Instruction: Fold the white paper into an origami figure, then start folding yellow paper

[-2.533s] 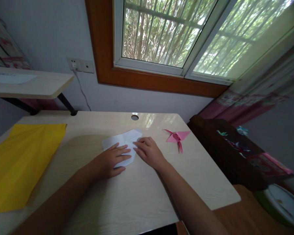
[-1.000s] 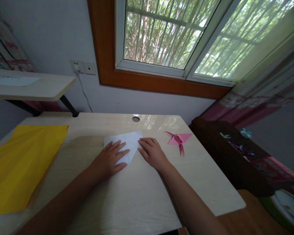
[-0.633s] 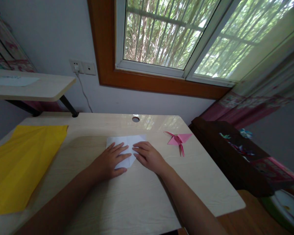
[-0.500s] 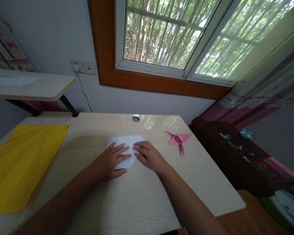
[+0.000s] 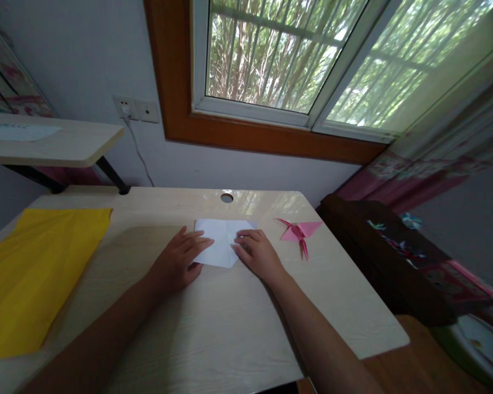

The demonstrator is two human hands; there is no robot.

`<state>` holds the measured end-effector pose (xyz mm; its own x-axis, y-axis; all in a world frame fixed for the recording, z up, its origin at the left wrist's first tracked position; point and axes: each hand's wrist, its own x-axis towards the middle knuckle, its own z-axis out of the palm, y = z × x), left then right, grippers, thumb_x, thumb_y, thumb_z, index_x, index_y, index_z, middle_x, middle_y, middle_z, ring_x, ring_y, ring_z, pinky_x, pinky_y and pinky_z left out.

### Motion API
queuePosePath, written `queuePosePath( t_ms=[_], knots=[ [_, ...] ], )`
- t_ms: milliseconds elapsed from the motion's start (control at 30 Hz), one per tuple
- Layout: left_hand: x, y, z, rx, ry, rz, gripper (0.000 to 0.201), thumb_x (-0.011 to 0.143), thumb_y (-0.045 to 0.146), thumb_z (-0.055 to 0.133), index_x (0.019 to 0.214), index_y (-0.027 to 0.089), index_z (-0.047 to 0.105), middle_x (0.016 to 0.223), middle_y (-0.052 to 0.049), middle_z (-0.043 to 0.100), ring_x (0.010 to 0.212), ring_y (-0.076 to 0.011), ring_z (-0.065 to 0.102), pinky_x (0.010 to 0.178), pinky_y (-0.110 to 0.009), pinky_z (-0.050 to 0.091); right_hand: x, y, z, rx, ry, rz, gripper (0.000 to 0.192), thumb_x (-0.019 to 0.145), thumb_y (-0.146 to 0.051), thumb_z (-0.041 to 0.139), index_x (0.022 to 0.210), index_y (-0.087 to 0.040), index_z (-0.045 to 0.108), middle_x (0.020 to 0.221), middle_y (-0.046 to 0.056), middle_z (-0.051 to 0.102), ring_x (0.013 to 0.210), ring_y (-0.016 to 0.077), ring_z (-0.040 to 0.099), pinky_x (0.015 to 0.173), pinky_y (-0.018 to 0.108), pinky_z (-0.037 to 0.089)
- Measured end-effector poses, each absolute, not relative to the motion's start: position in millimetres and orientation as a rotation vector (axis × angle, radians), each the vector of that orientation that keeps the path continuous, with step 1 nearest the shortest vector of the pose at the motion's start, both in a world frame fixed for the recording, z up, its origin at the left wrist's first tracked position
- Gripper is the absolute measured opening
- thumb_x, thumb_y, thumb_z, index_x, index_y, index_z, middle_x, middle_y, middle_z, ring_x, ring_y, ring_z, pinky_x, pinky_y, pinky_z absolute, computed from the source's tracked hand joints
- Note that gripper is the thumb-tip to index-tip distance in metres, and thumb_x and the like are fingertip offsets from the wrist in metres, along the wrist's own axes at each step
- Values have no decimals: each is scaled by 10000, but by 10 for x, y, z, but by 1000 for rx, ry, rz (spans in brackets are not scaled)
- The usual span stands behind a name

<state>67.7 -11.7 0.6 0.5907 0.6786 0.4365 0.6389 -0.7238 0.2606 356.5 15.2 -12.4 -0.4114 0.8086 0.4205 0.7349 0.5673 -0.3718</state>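
A folded sheet of white paper lies on the pale desk, a crease running down through it. My left hand holds its left edge, fingers over the top and thumb at the lower left corner. On the right part of the sheet, my right hand has its fingers bent, with thumb and fingertips gripping the paper near the crease. That hand covers much of the sheet's right side. A pink origami figure with pointed wings stands to the right of my right hand.
Yellow paper covers the desk's left side. Behind it, a raised shelf stands on black legs. A round cable hole is near the desk's back edge. Right of the desk, a dark cabinet carries small colourful items. A dark-edged object shows at the bottom.
The white paper has shifted right and slightly away from me. My left hand has drawn back from lying spread across it to its left edge; my right hand has moved slightly right.
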Motion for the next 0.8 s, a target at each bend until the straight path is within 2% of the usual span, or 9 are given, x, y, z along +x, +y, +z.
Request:
queuePosePath(
  t_ms=[167,367,633,733,800],
  knots=[
    [624,-44,-92,2564,1200,918,556,898,187,584,1433,248,446,1395,-90,625,1334,-245,562,1246,-554,275,3576,140,-130,-1256,-2263,187,255,896,-390,731,1089,-228,689,1219,98,659,1096,275,577,976,458,482],
    [628,-32,-129,2490,1195,964,655,930,267,626,1510,271,322,1283,-67,677,1300,-245,589,1249,-558,268,3573,114,-102,-1182,-2341,251,287,909,-414,715,1129,-236,667,1254,104,637,1131,274,568,994,449,464],
    [641,-10,-186,2554,1244,968,668,976,338,581,1556,293,254,1354,-73,629,1297,-251,578,1245,-565,282,3516,54,-36,-1056,-2404,288,339,911,-394,712,1215,-255,657,1280,110,622,1173,269,562,1021,454,463],
    [640,6,-216,2613,1245,916,648,979,363,581,1548,282,284,1398,-94,591,1314,-260,552,1247,-566,269,3485,21,-1,-986,-2443,329,367,905,-414,716,1233,-263,652,1289,104,613,1192,269,554,1045,454,457],
    [647,13,-228,2658,1236,878,585,979,369,579,1514,273,363,1410,-103,574,1327,-266,533,1248,-564,255,3472,5,22,-963,-2458,352,373,900,-415,721,1233,-261,651,1284,103,613,1192,268,553,1047,450,457]
  ],
)
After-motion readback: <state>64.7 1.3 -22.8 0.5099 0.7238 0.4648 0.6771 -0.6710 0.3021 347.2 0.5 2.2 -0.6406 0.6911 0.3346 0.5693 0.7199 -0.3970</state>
